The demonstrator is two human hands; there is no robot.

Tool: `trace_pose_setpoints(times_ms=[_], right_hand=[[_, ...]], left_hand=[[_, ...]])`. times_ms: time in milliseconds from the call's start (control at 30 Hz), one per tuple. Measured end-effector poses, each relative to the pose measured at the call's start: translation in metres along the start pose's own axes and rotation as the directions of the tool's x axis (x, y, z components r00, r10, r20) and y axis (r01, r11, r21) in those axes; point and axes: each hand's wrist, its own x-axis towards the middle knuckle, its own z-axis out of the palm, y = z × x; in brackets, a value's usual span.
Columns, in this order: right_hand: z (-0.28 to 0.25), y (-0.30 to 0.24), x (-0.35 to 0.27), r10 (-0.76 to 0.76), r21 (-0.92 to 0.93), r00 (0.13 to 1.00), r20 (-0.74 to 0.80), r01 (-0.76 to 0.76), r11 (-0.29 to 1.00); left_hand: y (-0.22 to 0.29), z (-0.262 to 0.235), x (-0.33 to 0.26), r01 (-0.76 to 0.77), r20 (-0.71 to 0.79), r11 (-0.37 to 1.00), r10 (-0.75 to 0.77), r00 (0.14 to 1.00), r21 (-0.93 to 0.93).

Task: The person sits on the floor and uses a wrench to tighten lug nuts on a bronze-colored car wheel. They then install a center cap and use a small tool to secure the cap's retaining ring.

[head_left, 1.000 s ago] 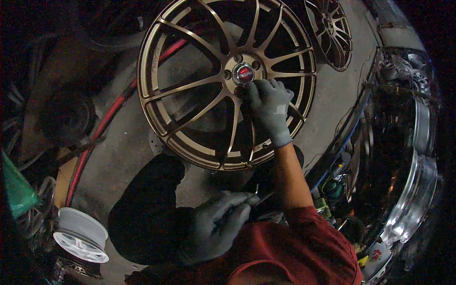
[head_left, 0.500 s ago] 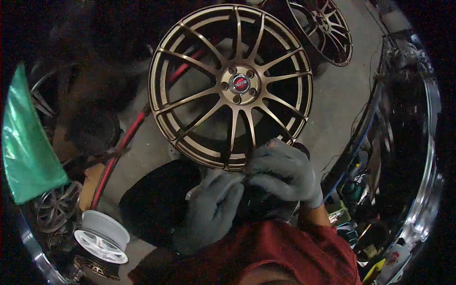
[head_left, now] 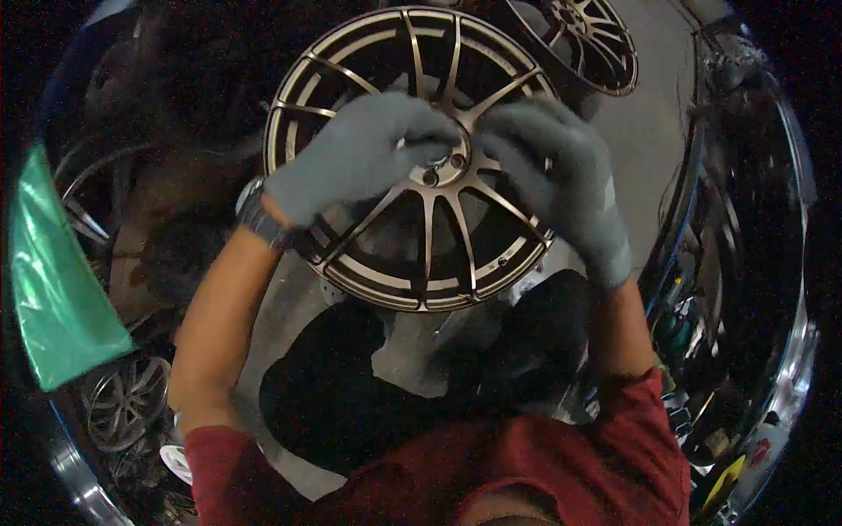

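Note:
A bronze multi-spoke alloy wheel [head_left: 449, 175] lies face up in front of me. Both hands wear grey gloves and hover over its hub. My left hand [head_left: 364, 149] reaches in from the left, fingers curled together at the centre cap, which it mostly covers. Whatever those fingers pinch is hidden. Just right of the hub, my right hand [head_left: 561, 171] has bent fingers smeared by motion, so its grip cannot be made out. Two bolt holes show below the left fingertips. A dark watch [head_left: 261, 217] sits on my left wrist.
Another bronze wheel [head_left: 586, 39] stands at the far right. Green plastic sheeting [head_left: 66, 280] hangs at the left, above a grey wheel [head_left: 127, 403]. A white wheel [head_left: 175, 463] is partly hidden by my left arm. Mixed items [head_left: 693, 412] crowd the right side.
Both hands have moved up from the wheel's near edge to its hub. They have spread apart, and my left forearm now shows. The view has shifted slightly.

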Motion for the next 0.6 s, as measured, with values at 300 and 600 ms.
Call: trace_pose_setpoints(times_ms=[300, 600], right_hand=[[0.045, 0.058, 0.01, -0.114, -0.209, 0.993, 0.04, 0.12, 0.971], [0.055, 0.068, 0.012, 0.024, 0.037, 0.997, 0.079, -0.027, 0.999]], left_hand=[[-0.098, 0.055, 0.02, 0.001, -0.031, 0.997, 0.002, 1.0, 0.078], [-0.07, 0.038, 0.031, 0.143, 0.12, 0.987, -0.15, 0.981, 0.07]])
